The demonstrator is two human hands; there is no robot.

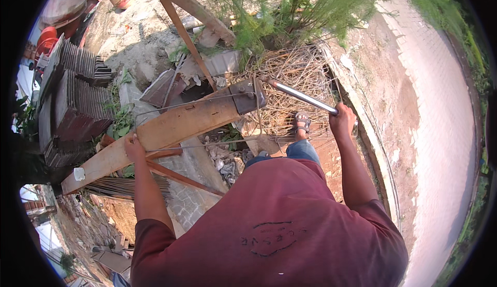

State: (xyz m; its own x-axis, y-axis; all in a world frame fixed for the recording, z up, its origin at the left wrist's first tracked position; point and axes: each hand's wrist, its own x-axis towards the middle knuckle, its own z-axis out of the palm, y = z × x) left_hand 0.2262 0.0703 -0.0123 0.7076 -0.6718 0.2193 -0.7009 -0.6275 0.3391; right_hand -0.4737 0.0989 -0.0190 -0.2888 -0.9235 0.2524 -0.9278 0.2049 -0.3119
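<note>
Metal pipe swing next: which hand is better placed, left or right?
Right, most likely. The right hand is wrapped around the metal pipe near its end; the left hand is well away from it, at the wooden plank.

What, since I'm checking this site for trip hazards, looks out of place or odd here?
The heap of thin bent rods right of the plank stands out: it lies tangled, close to the sandalled foot. A small white object on the plank's lower-left end also looks odd; its kind is unclear.
</note>
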